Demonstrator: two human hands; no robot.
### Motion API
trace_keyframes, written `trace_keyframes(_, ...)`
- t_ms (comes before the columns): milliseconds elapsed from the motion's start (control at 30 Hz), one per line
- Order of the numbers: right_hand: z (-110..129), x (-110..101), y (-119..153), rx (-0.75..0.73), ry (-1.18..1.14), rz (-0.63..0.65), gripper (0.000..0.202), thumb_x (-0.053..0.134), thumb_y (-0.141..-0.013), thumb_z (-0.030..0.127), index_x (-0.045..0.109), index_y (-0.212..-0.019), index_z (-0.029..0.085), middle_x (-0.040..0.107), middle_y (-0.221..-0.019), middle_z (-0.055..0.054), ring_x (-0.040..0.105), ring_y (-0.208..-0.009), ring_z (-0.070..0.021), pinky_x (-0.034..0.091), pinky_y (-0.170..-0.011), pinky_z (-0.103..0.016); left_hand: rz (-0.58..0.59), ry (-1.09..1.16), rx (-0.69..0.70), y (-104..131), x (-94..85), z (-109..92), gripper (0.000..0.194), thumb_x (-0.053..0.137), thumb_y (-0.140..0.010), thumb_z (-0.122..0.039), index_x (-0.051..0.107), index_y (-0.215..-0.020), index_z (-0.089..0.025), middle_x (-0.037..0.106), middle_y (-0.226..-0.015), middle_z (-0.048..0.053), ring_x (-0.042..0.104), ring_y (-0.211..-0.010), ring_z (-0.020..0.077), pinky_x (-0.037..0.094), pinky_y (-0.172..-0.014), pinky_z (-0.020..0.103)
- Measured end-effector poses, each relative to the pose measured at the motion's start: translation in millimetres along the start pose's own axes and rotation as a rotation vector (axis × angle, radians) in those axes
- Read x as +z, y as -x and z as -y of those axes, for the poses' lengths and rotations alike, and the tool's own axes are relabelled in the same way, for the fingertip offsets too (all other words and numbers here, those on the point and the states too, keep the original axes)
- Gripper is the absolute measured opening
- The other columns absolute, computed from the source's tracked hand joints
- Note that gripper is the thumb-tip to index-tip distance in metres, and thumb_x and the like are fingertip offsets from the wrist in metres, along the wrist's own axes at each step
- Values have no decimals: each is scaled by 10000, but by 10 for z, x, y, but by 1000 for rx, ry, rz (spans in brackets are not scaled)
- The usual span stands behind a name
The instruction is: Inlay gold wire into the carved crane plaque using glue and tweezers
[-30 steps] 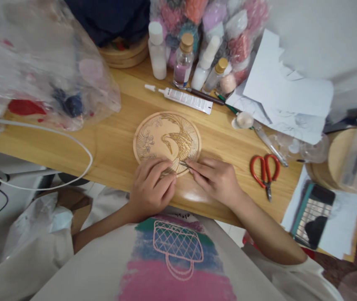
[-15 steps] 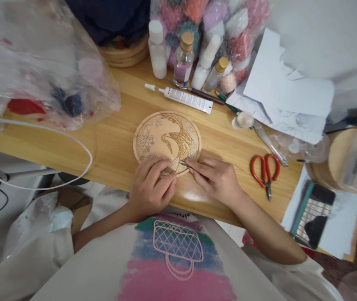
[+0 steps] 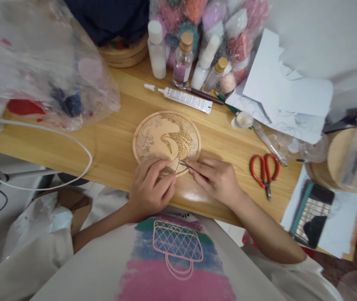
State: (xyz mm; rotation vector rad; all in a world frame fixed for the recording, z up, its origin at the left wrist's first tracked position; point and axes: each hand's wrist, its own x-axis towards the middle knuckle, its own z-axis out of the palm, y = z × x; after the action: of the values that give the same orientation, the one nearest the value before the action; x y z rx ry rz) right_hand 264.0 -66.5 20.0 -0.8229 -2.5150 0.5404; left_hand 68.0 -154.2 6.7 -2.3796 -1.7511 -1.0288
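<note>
A round wooden plaque [image 3: 153,144] lies flat on the table, with a crane drawn on it. Gold wire outlines the crane's head, neck and wing, while wavy dark lines mark the left side. My left hand [image 3: 151,188] is closed over the plaque's lower-left edge, its curled fingers pressing on the surface. Between the thumb and forefinger of my right hand [image 3: 216,179] is a pair of thin metal tweezers [image 3: 186,164]. Their tips touch the design near the plaque's lower-right edge. My fingers hide part of the lower rim.
Red-handled pliers [image 3: 264,171] lie to the right, near a phone [image 3: 313,215] on paper. Behind the plaque are a white glue tube [image 3: 186,99], several small bottles [image 3: 183,62] and bagged coloured bundles. A plastic bag [image 3: 93,83] and white cable [image 3: 81,144] occupy the left.
</note>
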Motion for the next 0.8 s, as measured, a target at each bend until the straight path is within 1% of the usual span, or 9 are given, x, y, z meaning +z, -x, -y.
trace_keyframes(167,-11,1,11,13,11,17,252,533,-977,236,732,-1110,158,728,-775,-33,637,-617,-112,455,-544,-224,5,-8,-1,1,-5,3,95,643,-807,-112,652,-886,-164,663,-1098,142,644,-1043,289,538,-899,452)
trace_keyframes(267,-19,7,15,0,5,8,250,543,-971,229,730,-1120,154,728,-781,-37,638,-624,-112,460,-547,-228,8,-14,-6,4,-11,0,131,648,-805,-119,650,-923,-175,660,-1110,133,639,-1057,285,532,-915,444)
trace_keyframes(400,-16,0,10,-12,-25,-79,233,558,-965,233,738,-1101,169,688,-698,-12,585,-556,-91,423,-503,-219,-11,6,-43,14,-13,-5,237,639,-810,-127,620,-1041,-178,661,-1125,128,637,-1077,274,520,-946,437)
trace_keyframes(467,-14,-10,3,20,-47,-135,224,564,-960,224,735,-1093,170,674,-679,-8,564,-541,-85,430,-510,-212,-12,14,-59,19,-10,-7,269,638,-809,-129,598,-1072,-168,664,-1125,135,636,-1085,277,512,-954,437)
trace_keyframes(600,-39,-13,-17,117,1,-238,218,567,-945,205,727,-1085,156,675,-675,-23,591,-564,-112,455,-521,-227,-13,8,-70,18,-5,-9,288,636,-812,-139,573,-1092,-166,664,-1128,137,631,-1094,276,499,-965,435)
trace_keyframes(667,-68,2,-27,162,61,-275,219,565,-946,210,721,-1088,150,704,-715,-40,634,-615,-133,483,-556,-239,-11,3,-69,16,-5,-8,278,635,-816,-142,571,-1086,-166,662,-1125,136,628,-1093,274,496,-967,431)
trace_keyframes(733,-105,24,-38,199,128,-321,219,559,-950,215,714,-1088,144,743,-804,-66,677,-693,-155,513,-619,-254,-15,2,-63,17,-2,-2,259,633,-819,-141,576,-1071,-161,661,-1115,138,626,-1084,275,496,-960,428)
trace_keyframes(800,-145,51,-51,234,192,-369,212,549,-956,237,712,-1060,148,760,-862,-78,693,-737,-174,521,-650,-272,-26,5,-50,21,6,5,238,627,-824,-141,589,-1059,-157,657,-1108,141,624,-1075,278,497,-950,431)
